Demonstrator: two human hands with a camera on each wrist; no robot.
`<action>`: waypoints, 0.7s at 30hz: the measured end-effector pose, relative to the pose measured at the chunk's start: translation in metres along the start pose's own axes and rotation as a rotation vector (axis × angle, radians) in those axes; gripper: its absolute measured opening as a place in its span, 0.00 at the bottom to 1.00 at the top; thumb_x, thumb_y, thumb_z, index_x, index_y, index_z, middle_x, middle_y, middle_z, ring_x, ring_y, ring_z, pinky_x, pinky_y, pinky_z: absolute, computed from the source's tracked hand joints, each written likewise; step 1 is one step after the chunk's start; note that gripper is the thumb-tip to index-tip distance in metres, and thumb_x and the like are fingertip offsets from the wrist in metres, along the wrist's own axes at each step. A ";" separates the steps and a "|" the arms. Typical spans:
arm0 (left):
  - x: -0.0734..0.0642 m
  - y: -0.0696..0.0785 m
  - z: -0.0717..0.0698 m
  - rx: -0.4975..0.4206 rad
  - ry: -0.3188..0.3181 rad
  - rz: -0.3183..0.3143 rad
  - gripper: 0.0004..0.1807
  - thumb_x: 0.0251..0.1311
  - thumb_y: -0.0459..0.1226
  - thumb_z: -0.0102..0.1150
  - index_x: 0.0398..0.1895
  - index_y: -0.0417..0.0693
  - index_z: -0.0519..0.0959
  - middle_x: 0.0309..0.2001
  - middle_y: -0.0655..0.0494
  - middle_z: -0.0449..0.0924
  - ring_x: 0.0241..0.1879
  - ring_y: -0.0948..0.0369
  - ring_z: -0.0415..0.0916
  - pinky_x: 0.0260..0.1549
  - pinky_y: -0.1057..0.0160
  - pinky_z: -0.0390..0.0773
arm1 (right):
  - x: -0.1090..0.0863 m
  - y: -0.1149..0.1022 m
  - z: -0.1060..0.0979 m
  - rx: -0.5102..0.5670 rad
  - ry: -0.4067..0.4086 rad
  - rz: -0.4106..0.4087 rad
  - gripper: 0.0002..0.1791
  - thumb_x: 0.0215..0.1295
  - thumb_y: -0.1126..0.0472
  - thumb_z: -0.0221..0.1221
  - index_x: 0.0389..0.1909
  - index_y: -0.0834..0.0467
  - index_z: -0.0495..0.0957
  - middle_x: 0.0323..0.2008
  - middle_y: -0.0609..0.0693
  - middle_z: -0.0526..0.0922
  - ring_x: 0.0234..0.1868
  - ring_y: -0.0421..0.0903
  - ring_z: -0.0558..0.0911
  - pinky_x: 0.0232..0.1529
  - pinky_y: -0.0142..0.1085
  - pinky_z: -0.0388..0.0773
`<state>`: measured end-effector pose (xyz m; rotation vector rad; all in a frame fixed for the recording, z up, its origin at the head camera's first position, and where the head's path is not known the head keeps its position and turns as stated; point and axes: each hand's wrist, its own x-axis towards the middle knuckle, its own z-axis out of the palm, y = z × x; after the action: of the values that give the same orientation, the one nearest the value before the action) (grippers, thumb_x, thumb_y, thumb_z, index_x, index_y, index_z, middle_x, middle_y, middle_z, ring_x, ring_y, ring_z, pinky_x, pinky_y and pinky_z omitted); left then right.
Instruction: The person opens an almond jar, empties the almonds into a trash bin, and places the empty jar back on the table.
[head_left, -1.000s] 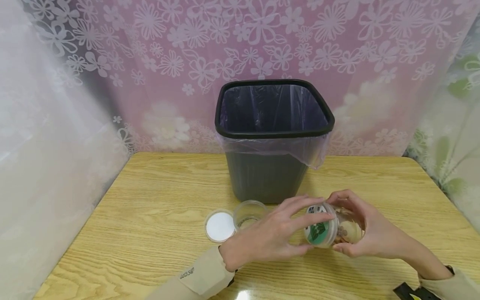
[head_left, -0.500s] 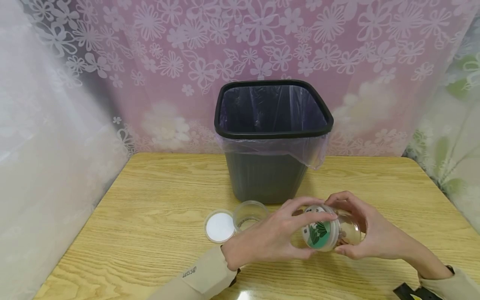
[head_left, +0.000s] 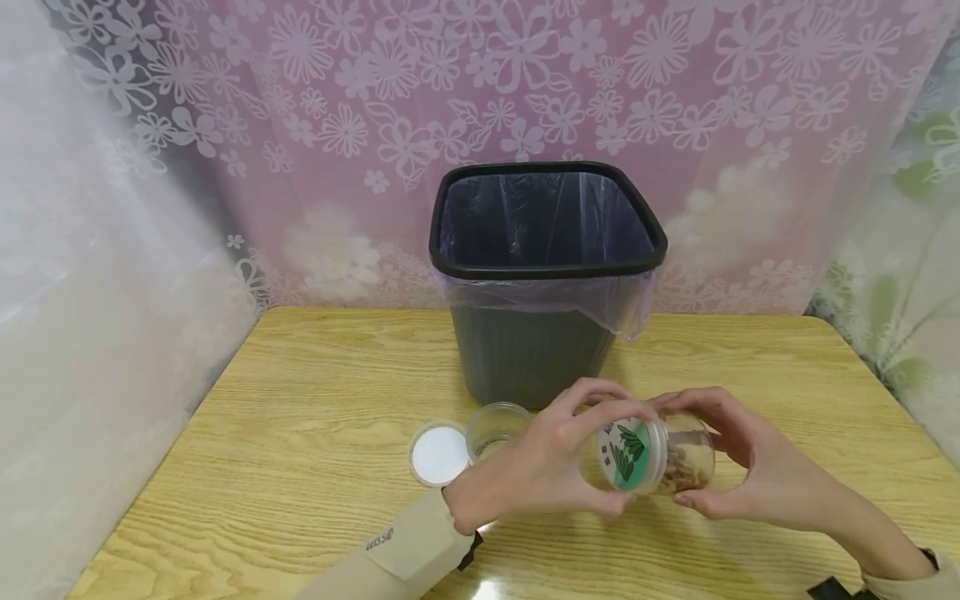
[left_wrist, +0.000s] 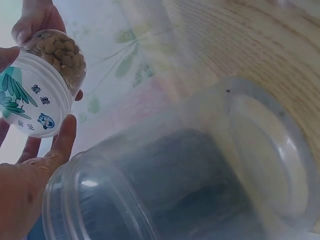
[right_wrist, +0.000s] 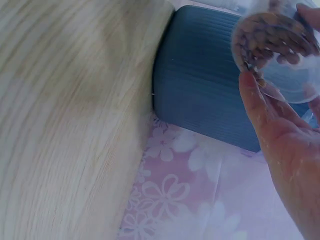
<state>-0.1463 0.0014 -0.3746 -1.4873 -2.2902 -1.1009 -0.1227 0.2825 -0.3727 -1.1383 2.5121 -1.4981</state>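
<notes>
A clear plastic jar point(head_left: 688, 457) with small brown pieces inside lies tilted on its side above the table, its lid end towards the left. Its lid point(head_left: 628, 455) has a round white and green label with leaves and print. My left hand point(head_left: 551, 462) grips the lid's rim between thumb and fingers. Curled round the jar's base end is my right hand point(head_left: 761, 462). In the left wrist view the brown pieces point(left_wrist: 60, 52) gather behind the lid. The right wrist view shows them through the jar bottom point(right_wrist: 272, 40), with right fingers along its edge.
Behind the hands stands a dark bin point(head_left: 528, 354) lined with a thin purple bag. Left of the hands, an open clear jar point(head_left: 498, 427) stands beside a white-faced lid point(head_left: 440, 454) on the wooden table point(head_left: 322, 400). A flowered curtain point(head_left: 360, 167) hangs behind.
The jar and lid have shifted slightly left and the leaf print on the label has turned. My right hand has moved a little right along the jar, baring more of its side.
</notes>
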 end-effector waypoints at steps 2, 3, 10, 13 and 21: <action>0.000 0.001 0.000 -0.051 0.007 -0.045 0.43 0.49 0.43 0.78 0.71 0.57 0.69 0.68 0.55 0.64 0.64 0.65 0.70 0.60 0.77 0.72 | -0.001 0.003 0.002 0.007 0.036 -0.071 0.52 0.37 0.83 0.75 0.68 0.72 0.63 0.67 0.51 0.72 0.67 0.36 0.74 0.59 0.23 0.76; 0.000 0.001 0.000 -0.082 0.012 -0.067 0.44 0.49 0.42 0.79 0.71 0.57 0.69 0.68 0.55 0.64 0.63 0.65 0.70 0.58 0.76 0.74 | -0.001 0.004 0.003 0.010 0.052 -0.117 0.53 0.35 0.83 0.76 0.67 0.74 0.63 0.67 0.53 0.72 0.68 0.37 0.74 0.60 0.23 0.76; 0.000 0.000 0.003 -0.227 0.029 -0.169 0.45 0.46 0.41 0.81 0.70 0.59 0.69 0.66 0.57 0.66 0.62 0.67 0.71 0.50 0.76 0.80 | 0.000 0.009 0.008 -0.088 0.140 -0.287 0.51 0.35 0.73 0.82 0.62 0.79 0.65 0.66 0.56 0.76 0.69 0.40 0.75 0.62 0.21 0.73; 0.001 0.002 0.002 -0.256 0.032 -0.209 0.45 0.45 0.41 0.82 0.70 0.59 0.70 0.65 0.57 0.68 0.59 0.70 0.72 0.47 0.78 0.80 | -0.001 0.007 0.011 -0.176 0.182 -0.299 0.46 0.46 0.58 0.81 0.61 0.77 0.68 0.66 0.52 0.76 0.68 0.38 0.76 0.60 0.19 0.74; 0.003 0.006 -0.004 -0.420 0.030 -0.336 0.44 0.44 0.39 0.83 0.68 0.63 0.72 0.61 0.59 0.71 0.52 0.71 0.78 0.43 0.73 0.84 | 0.004 0.004 0.016 -0.145 0.221 -0.427 0.40 0.56 0.53 0.74 0.58 0.78 0.70 0.66 0.55 0.77 0.66 0.39 0.78 0.60 0.20 0.74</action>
<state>-0.1432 0.0020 -0.3673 -1.2124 -2.4529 -1.7739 -0.1225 0.2692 -0.3825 -1.7112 2.6796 -1.6255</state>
